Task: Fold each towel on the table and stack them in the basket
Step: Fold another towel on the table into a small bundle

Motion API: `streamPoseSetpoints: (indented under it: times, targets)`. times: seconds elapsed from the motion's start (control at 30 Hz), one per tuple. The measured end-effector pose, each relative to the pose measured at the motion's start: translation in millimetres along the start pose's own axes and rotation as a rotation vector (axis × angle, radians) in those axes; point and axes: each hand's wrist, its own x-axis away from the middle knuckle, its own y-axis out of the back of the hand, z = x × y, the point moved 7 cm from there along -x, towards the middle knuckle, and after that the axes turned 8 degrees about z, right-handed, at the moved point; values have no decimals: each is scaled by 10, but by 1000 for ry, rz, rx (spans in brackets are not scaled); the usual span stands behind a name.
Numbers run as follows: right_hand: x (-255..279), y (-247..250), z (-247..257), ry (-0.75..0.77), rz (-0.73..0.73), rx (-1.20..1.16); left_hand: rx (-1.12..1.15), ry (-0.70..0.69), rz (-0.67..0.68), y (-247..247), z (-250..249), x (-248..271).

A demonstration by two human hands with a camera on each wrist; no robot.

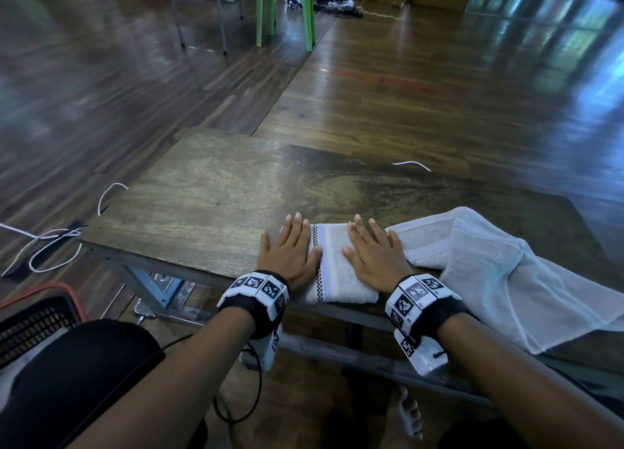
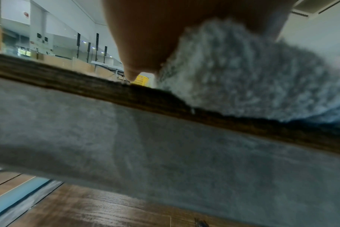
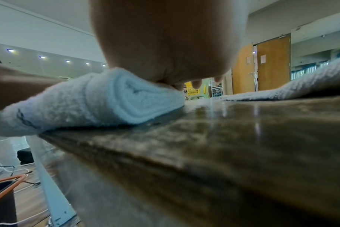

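Observation:
A small white folded towel with a checkered stripe lies at the near edge of the wooden table. My left hand lies flat, fingers straight, on the towel's left edge and the table beside it. My right hand presses flat on the towel's right half. In the right wrist view the folded towel shows its layered end under my palm. In the left wrist view the towel bulges under my palm. A larger pale towel lies unfolded to the right, hanging over the near edge.
A black basket with an orange rim stands on the floor at lower left, beside my knee. White cables trail on the floor left of the table. A green chair holding a yellow basket stands far back.

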Motion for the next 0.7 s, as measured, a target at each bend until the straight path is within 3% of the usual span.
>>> streamPoseSetpoints:
  times: [0.2, 0.33, 0.43, 0.7]
  targets:
    - [151, 206, -227, -93, -118, -62, 42, 118, -46, 171, 216, 105]
    - [184, 237, -316, -172, -79, -285, 283, 189, -185, 393, 371, 242]
    - [174, 125, -292, -182, 56, -513, 505, 233, -101, 371, 431, 297]
    - [174, 106, -220, -221, 151, -835, 640, 244, 64, 307, 388, 348]
